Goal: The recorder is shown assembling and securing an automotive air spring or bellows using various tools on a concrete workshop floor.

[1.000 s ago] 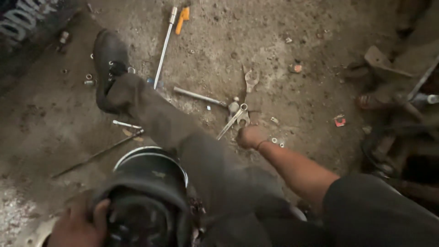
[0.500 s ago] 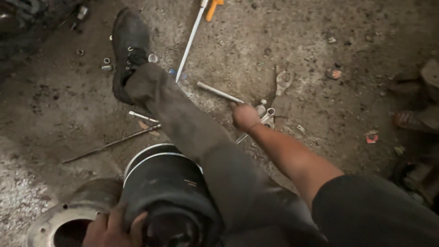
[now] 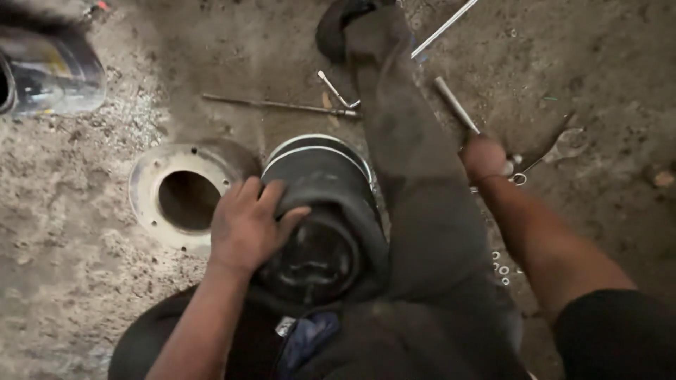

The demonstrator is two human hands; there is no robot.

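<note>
Right hand [image 3: 484,156] rests closed on the floor, contents unclear, metal rod [image 3: 456,105] running away just beyond its fingers; left hand [image 3: 248,224] fingers spread, gripping the rubber bellows [image 3: 325,211].

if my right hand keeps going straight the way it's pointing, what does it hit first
Probably the metal rod: the right hand points up the floor and already sits at the rod's near end. The open-end wrench lies off to its right, out of that line.
</note>
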